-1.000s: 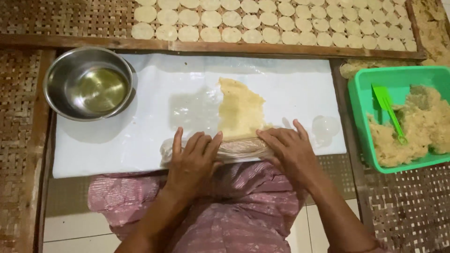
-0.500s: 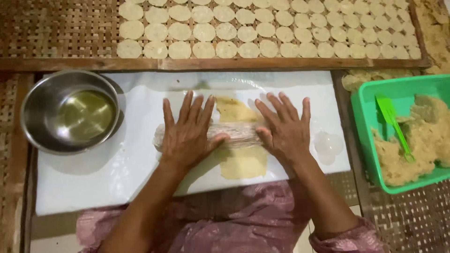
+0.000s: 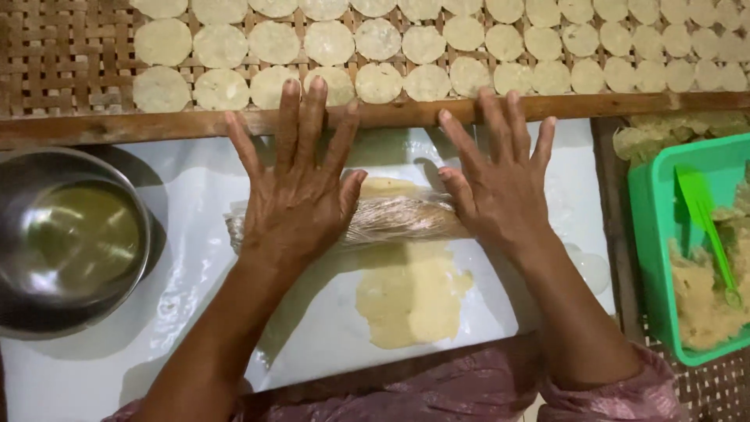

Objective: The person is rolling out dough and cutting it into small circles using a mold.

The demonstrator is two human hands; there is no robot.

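Plastic-wrapped rolling pin lies across a flattened dough sheet on the white table. Left hand and right hand press flat on it, fingers spread wide, beside a steel bowl.

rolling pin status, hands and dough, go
Left hand and right hand flat on plastic-wrapped rolling pin. Dough sheet flattened on white board. Nothing blocking.

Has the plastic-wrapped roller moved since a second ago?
Yes. The roller under both hands has travelled away from the person, over the dough sheet, towards the wooden rail.
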